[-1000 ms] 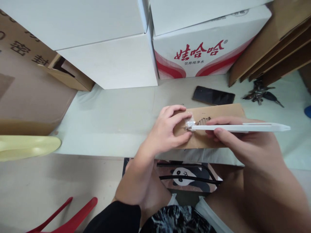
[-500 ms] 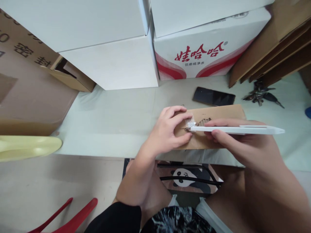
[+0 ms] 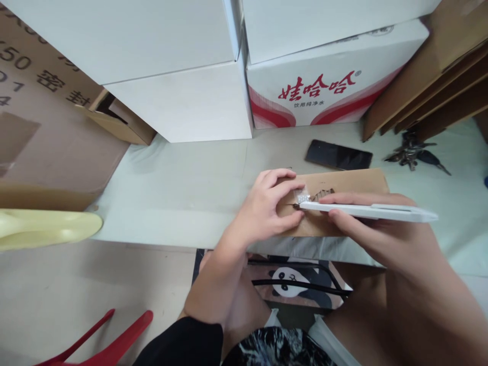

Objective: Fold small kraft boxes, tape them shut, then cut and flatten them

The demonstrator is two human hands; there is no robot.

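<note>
Plainly, both my hands were busy at the small cardboard box [image 3: 356, 183], which lay on the bench [image 3: 190, 188] beneath them, its left end covered by my left hand and its right part partly under my right. My left hand [image 3: 267, 206] rested on it with fingers spread and thumb apart, framing a gap between them. My right hand [image 3: 375, 229] was closed on a white pen-shaped tool [image 3: 385, 211], thumb on the near side and fingers on the far side, the shaft running back over the hand and its tip pointing at my left hand. That tip met the cardboard in the gap between my left fingers and thumb, though the exact spot was too small to make out. Just beyond it, near my left fingertips, lay a clear plastic piece [image 3: 302, 195] with pale dots, and a patch of dark striped marks [image 3: 323, 194] showed between that and my right fingers. Past my right hand was a black phone [image 3: 338, 154], with a bunch of keys [image 3: 410, 151] farther right. Farther out from my hands stood a white-and-red carton [image 3: 320, 104], white boxes [image 3: 183, 109] to its left and folded brown cardboard [image 3: 400, 86] to its right. Well off to the left of my left hand was something pale yellow [image 3: 49, 229].
</note>
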